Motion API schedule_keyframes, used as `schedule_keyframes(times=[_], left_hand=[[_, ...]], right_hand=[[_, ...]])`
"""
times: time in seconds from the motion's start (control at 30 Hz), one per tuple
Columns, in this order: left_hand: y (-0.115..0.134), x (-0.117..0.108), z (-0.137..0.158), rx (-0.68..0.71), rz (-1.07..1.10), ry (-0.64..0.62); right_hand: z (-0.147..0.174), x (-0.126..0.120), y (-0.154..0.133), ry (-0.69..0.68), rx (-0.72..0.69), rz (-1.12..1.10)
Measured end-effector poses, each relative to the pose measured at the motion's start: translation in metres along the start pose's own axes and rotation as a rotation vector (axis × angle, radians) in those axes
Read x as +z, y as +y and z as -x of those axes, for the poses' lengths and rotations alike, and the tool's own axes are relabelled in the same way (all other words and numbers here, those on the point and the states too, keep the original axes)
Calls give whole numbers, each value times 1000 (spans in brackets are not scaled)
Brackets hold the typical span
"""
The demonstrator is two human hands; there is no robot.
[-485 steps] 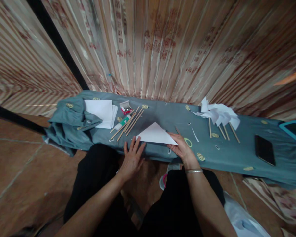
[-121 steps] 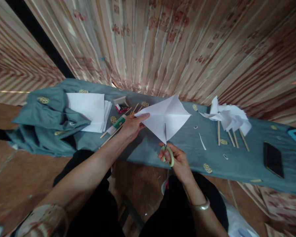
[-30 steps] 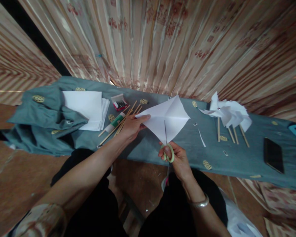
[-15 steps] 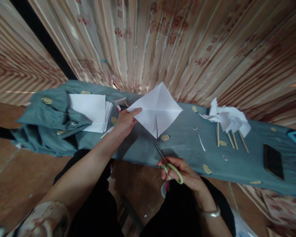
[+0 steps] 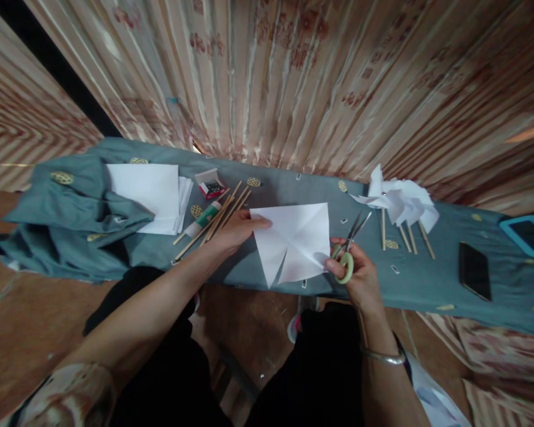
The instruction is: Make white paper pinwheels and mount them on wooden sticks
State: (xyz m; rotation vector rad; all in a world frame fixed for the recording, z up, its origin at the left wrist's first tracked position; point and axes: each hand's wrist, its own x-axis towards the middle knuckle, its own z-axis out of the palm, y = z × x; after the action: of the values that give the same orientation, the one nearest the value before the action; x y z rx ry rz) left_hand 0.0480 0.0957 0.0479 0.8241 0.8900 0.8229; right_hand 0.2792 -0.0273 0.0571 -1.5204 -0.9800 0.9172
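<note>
My left hand [image 5: 240, 230] pinches the left edge of a white square sheet of paper [image 5: 298, 237], thumb on top. Creases cross the sheet, and a slit opens from its lower edge toward the middle. At the sheet's right edge, my right hand [image 5: 356, 267] holds a pair of scissors [image 5: 347, 252] with pale green handles. Their blades are apart and point up, away from the paper. The fingers of this hand also touch the sheet's right corner.
Left lie a stack of white paper [image 5: 146, 198], a small box of pins [image 5: 211, 184], a glue stick [image 5: 202, 218] and several wooden sticks [image 5: 226, 216]. Right are several paper pinwheels [image 5: 403, 201], a black phone [image 5: 474, 270] and a blue-framed device [image 5: 527, 234]. A green cloth [image 5: 293, 184] covers the narrow table.
The sheet has turned and come lower, nearer me. My right hand has moved up and right with the scissors to the sheet's right edge. The view has shifted slightly.
</note>
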Motion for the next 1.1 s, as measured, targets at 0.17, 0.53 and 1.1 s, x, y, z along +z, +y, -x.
schedule_keyframes(times=[0.17,0.53,1.1], left_hand=[[0,5,2,-17,34,-35],[-28,26,15,-67,203,-105],[-29,19,7,262,-3,250]], right_hand=[[5,16,0,-47,85,33],[-9,41,15,235,-37,96],[-6,79,8,2,104,-105]])
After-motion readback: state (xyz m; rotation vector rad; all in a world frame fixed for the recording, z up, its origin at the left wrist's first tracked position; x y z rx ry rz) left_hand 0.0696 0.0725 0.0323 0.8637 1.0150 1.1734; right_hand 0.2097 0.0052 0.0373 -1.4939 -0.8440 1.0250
